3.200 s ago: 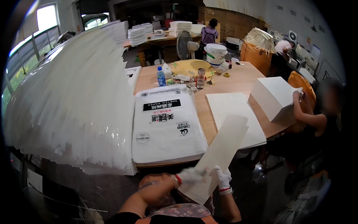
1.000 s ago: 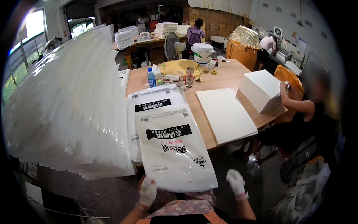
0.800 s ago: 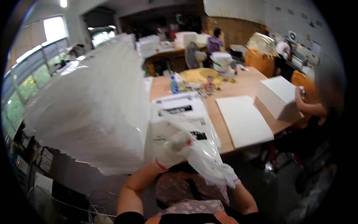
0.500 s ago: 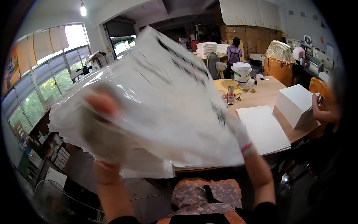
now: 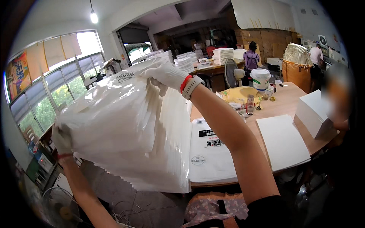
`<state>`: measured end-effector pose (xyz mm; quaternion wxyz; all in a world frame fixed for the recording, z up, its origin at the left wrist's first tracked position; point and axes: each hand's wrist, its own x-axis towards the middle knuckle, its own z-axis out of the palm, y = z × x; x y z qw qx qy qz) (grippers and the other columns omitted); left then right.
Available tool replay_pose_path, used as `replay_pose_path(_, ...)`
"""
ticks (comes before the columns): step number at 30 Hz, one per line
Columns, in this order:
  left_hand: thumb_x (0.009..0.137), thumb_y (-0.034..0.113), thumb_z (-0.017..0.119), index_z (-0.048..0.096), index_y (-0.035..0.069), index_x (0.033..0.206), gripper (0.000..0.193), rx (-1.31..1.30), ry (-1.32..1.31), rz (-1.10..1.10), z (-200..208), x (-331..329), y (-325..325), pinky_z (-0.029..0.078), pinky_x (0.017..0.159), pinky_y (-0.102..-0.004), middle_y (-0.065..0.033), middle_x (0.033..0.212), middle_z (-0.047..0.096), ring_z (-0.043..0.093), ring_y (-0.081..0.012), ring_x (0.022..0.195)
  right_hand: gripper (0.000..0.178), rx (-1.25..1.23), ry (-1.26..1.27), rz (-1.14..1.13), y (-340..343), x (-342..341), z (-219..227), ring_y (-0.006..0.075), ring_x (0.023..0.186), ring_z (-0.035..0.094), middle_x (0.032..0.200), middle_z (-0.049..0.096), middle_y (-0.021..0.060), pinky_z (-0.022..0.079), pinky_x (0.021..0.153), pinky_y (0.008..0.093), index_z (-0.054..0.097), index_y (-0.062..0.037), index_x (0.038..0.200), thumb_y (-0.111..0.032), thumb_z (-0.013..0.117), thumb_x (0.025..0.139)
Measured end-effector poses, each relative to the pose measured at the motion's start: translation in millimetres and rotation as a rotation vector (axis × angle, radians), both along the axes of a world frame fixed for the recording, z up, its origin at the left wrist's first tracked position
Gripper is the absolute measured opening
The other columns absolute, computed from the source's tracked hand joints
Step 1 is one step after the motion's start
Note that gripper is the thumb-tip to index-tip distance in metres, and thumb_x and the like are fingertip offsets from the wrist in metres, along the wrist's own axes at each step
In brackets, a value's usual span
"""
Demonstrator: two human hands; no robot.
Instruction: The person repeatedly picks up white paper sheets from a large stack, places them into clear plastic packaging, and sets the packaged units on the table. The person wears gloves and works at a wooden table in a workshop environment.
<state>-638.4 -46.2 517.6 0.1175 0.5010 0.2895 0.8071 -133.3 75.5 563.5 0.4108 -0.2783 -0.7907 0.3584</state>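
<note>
A tall stack of white packs (image 5: 114, 140) in clear, shiny plastic rises at the left, its edges uneven. My right hand (image 5: 167, 78), in a white glove with a watch at the wrist, has its fingers curled over the far right edge of the top pack (image 5: 108, 98). At the left end of that pack my gloved left hand (image 5: 62, 138) grips the corner; its fingers are partly hidden. Beside the stack, a flat white printed pack (image 5: 211, 163) lies on the table, partly covered by my right forearm.
Right of it on the wooden table (image 5: 287, 93) lie a sheet stack (image 5: 283, 140) and a taller paper block (image 5: 313, 114), near a blurred co-worker. A drinking glass (image 5: 250, 104), yellow wrapping (image 5: 237, 95) and white bucket (image 5: 261, 79) stand farther back. A fan (image 5: 230, 74) is behind.
The printed white pack held up and blurred between my hands now lies on the stack. My right hand has moved up and left, my left hand down and left. The flat printed pack has come into view.
</note>
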Motion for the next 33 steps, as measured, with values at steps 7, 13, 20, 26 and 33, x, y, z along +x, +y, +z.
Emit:
replay_pose_path(7, 0.096, 0.019, 0.045, 0.045, -0.003, 0.12, 0.033, -0.467, 0.722, 1.117, -316.4, 53.4, -56.8, 0.04, 0.087, -0.0345, -0.0114, 0.108, 0.053, 0.05, -0.0216, 0.101, 0.043, 0.02, 0.207, 0.293, -2.0, 99.1, -141.4, 0.0099, 0.067, 0.061, 0.083, 0.062, 0.0036, 0.052, 0.057, 0.0251, 0.052, -0.0068, 0.129, -0.031, 0.053, 0.094)
replay_pose_path(13, 0.085, 0.014, 0.052, 0.052, 0.001, 0.101, 0.021, -1.319, -0.374, -0.138, -567.8, 235.5, -136.6, 0.05, 0.059, -0.0316, -0.0049, 0.078, 0.056, 0.058, -0.016, 0.067, 0.089, -0.289, -0.923, -0.667, -94.2, 382.8, -445.2, 0.0345, 0.131, 0.034, 0.144, 0.032, 0.0219, 0.028, 0.108, 0.0404, 0.029, -0.0109, 0.143, -0.037, 0.074, 0.072)
replay_pose_path(20, 0.084, 0.012, 0.053, 0.051, 0.001, 0.094, 0.015, -1.62, 0.475, -0.319, -551.1, 299.6, -131.9, 0.051, 0.056, -0.0332, -0.0078, 0.073, 0.058, 0.061, -0.0195, 0.065, 0.094, -0.296, -1.003, -0.777, -126.7, 433.5, -536.3, 0.0345, 0.121, 0.044, 0.129, 0.048, 0.0193, 0.039, 0.097, 0.0406, 0.036, -0.0059, 0.137, -0.051, 0.075, 0.065)
replay_pose_path(26, 0.084, 0.01, 0.059, 0.055, -0.001, 0.09, 0.014, -1.233, 0.873, -0.395, -463.2, 384.8, -61.4, 0.049, 0.062, -0.0336, -0.014, 0.079, 0.059, 0.061, -0.0225, 0.069, 0.051, -0.196, -0.585, -0.987, -133.5, 488.6, -595.4, 0.036, 0.096, 0.06, 0.096, 0.063, 0.0201, 0.048, 0.082, 0.0404, 0.056, -0.0058, 0.117, -0.044, 0.061, 0.084)
replay_pose_path(33, 0.095, 0.024, 0.051, 0.055, 0.0, 0.117, 0.032, -1.207, 0.313, -1.478, -424.7, 626.5, 31.3, 0.047, 0.089, -0.0304, -0.006, 0.095, 0.063, 0.06, -0.0169, 0.09, 0.024, 0.678, -1.111, -1.246, -152.1, 412.8, -499.3, 0.0272, 0.072, 0.062, 0.082, 0.064, 0.0139, 0.052, 0.063, 0.0401, 0.066, -0.0088, 0.101, -0.024, 0.049, 0.092)
